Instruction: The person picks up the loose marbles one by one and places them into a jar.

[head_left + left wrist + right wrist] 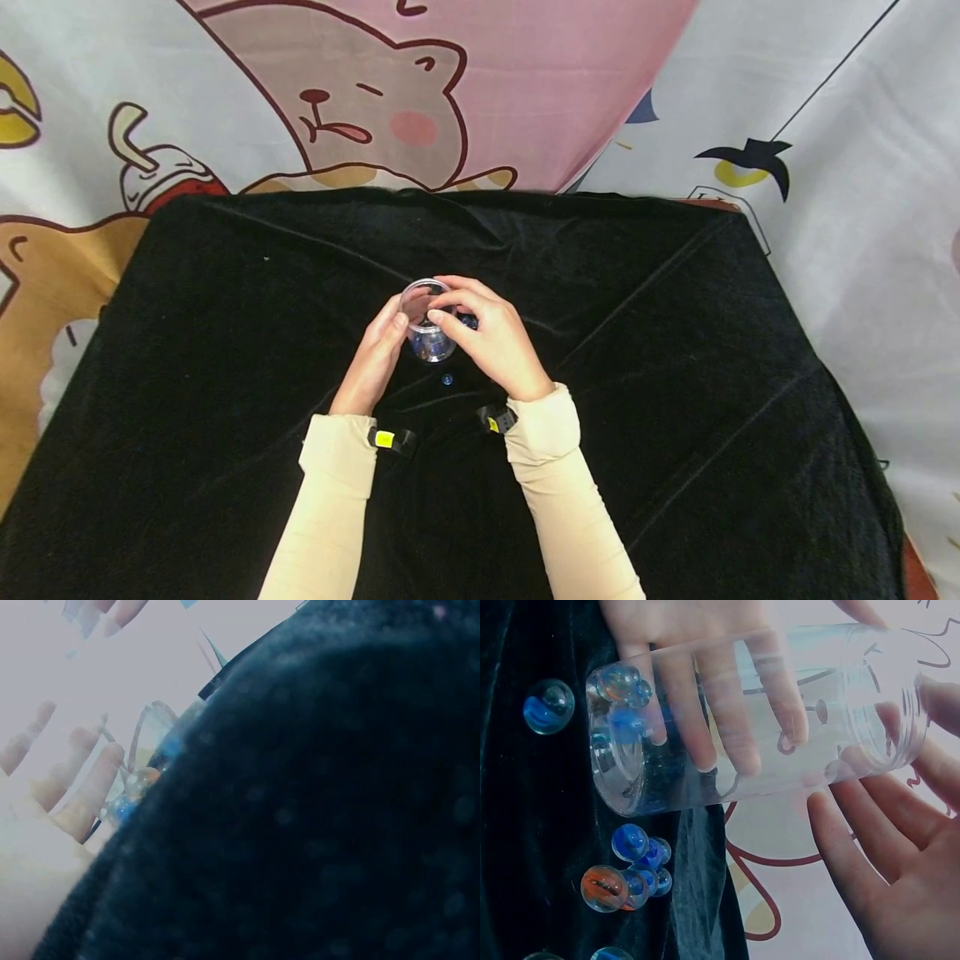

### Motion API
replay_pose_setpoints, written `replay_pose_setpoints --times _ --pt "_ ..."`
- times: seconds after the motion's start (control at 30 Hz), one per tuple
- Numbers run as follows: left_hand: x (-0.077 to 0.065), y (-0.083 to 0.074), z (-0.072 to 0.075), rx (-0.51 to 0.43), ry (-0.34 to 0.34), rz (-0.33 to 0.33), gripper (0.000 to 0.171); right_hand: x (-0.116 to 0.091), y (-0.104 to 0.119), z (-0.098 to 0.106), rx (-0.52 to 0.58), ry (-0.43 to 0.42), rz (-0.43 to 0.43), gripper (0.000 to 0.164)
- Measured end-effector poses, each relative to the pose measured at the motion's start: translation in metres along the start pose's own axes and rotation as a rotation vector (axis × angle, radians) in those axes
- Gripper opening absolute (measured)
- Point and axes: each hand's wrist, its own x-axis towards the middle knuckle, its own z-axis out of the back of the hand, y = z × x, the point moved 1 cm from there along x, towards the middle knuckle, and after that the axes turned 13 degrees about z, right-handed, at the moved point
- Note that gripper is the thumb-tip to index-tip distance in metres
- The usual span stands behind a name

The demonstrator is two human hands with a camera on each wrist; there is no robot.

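A clear plastic jar [432,343] stands upright on the black cloth with a few marbles [622,682] at its bottom. My left hand [381,343] holds its left side, thumb near the rim; its fingers [731,712] show through the wall in the right wrist view. Over the mouth is my right hand [491,333], thumb and index fingertips close together at the opening, other fingers by the far rim. No marble shows between them. Glare washes out the left wrist view, where marbles [124,810] appear beyond the left fingers [97,787].
Loose blue and orange marbles [630,841] lie in a cluster on the cloth, on the right-hand side of the jar. A single blue marble [447,379] sits in front of it. Behind the black-covered table [225,333] hangs a cartoon-printed curtain [570,83].
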Motion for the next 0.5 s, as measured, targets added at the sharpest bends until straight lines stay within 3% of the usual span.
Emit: replay_pose_setpoints --times 0.5 --pt "-0.0004 0.0007 0.0011 0.007 -0.004 0.026 0.052 0.0008 0.0005 -0.0004 0.017 -0.007 -0.012 0.024"
